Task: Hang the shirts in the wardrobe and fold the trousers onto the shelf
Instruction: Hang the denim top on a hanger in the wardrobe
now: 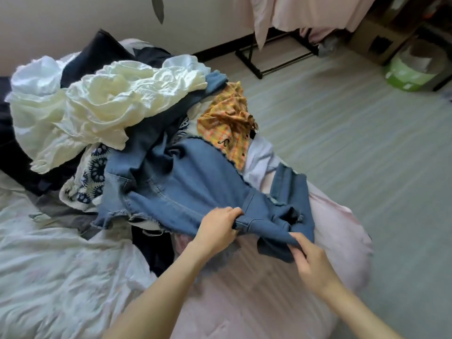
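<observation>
- The left hand (220, 228) grips the near edge of a blue denim garment (186, 182), fingers curled over a seam.
- The right hand (309, 260) pinches a fold of the same denim just to the right, fingers bent round the cloth; the two hands are near each other but apart.
- The denim garment lies on the bed (61, 277), at the near side of a heap of clothes, spreading away from the hands toward the upper left; frayed hems show at its left edge and at the far edge.
- Its long axis runs roughly from the hands up and left into the heap; whether it is trousers or a skirt I cannot tell.
- Behind it lie a cream shirt (110, 106), an orange checked garment (227, 123) and a blue-and-white patterned piece (90, 172).
- The bed has pale, crumpled bedding, pinkish near the corner.
- To the right is a pale floor (354, 130); a black rack foot (269, 57) stands by the wall, pink cloth (305, 13) hangs above it, and a green-and-white tub (411, 69) sits near cardboard boxes.
</observation>
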The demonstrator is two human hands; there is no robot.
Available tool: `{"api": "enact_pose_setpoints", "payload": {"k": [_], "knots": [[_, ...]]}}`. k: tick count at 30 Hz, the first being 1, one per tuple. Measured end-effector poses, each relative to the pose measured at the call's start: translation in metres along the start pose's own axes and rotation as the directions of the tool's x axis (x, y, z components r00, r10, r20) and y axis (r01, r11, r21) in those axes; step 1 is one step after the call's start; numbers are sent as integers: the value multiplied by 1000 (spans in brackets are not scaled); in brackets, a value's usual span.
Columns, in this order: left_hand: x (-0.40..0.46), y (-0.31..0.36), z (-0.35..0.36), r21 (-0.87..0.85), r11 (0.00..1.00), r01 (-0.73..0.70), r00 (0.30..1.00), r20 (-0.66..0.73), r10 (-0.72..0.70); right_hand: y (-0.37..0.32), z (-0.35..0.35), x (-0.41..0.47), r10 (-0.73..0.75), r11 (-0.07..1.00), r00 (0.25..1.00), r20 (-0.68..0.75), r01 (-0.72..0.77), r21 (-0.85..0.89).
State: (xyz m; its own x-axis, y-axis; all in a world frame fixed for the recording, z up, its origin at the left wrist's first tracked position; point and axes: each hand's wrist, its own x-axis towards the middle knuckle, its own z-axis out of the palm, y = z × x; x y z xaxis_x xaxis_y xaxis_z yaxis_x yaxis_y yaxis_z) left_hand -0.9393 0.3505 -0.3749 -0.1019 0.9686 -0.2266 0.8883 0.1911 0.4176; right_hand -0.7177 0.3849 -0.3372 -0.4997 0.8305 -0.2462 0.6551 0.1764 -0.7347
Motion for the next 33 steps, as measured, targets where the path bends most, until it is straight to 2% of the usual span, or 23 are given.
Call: {"api": "enact_pose_setpoints", "payload": {"k": [2, 3, 4, 5, 6, 7, 8, 9, 10, 12, 14, 16, 19, 21, 23, 25, 26, 27, 28, 30, 33], "knots": [[-21, 24, 7, -158, 984, 79, 996, -33, -85, 6, -13, -15, 160, 986, 975, 154, -166, 21], [-36, 40, 8, -238, 965, 111, 991, -43, -125, 10, -24, -28, 250, 954, 930, 267, -285, 97], [-47, 51, 10, -306, 945, 118, 988, -57, -142, 14, -29, -34, 329, 862, 857, 396, -444, 244], [-61, 67, 10, -352, 931, 99, 990, -63, -129, 16, -36, -47, 375, 689, 769, 518, -605, 399], [-74, 83, 10, -373, 926, 61, 993, -67, -93, 19, -40, -59, 390, 486, 704, 594, -705, 517], [-81, 96, 10, -381, 924, 3, 996, -84, -38, 23, -42, -63, 391, 318, 666, 635, -745, 586], [-93, 116, 8, -383, 921, -67, 996, -82, 38, 23, -46, -72, 386, 196, 649, 656, -752, 629], [-101, 133, 8, -384, 912, -143, 989, -77, 123, 22, -50, -75, 373, 129, 655, 657, -738, 662], [-109, 148, 8, -384, 897, -219, 976, -77, 205, 17, -54, -76, 364, 108, 674, 643, -717, 689], [-122, 175, 9, -356, 876, -325, 945, -76, 319, 5, -65, -80, 413, 180, 697, 586, -693, 698], [-131, 192, 10, -334, 873, -356, 933, -82, 350, 6, -80, -88, 509, 281, 699, 503, -687, 670], [-133, 201, 7, -362, 881, -306, 951, -79, 298, 15, -95, -97, 583, 339, 736, 344, -605, 721], [-128, 224, -1, -502, 855, -128, 992, -56, 115, 29, -124, -128, 568, 269, 809, 152, -357, 895], [-118, 249, -6, -647, 762, -19, 999, 22, 44, 41, -145, -163, 522, 280, 853, 19, -193, 940], [-106, 270, -13, -811, 564, 152, 987, 158, -40, 50, -152, -195, 442, 449, 893, -89, -134, 883], [-101, 302, -17, -894, 289, 341, 940, 326, -102, 57, -155, -230, 335, 616, 939, -83, -151, 773], [-101, 320, -16, -890, 184, 417, 908, 402, -117, 61, -156, -243, 293, 656, 955, -48, -165, 737], [-105, 341, -14, -868, 125, 480, 876, 469, -114, 64, -158, -258, 275, 672, 961, -34, -167, 721], [-109, 359, -12, -846, 116, 521, 854, 512, -97, 68, -159, -268, 275, 677, 960, -49, -157, 719], [-116, 393, -10, -840, 148, 523, 851, 524, -34, 74, -168, -284, 318, 709, 934, -164, -119, 695], [-125, 430, -13, -869, 174, 464, 870, 484, 95, 80, -189, -304, 366, 834, 853, -373, -123, 538]]}}
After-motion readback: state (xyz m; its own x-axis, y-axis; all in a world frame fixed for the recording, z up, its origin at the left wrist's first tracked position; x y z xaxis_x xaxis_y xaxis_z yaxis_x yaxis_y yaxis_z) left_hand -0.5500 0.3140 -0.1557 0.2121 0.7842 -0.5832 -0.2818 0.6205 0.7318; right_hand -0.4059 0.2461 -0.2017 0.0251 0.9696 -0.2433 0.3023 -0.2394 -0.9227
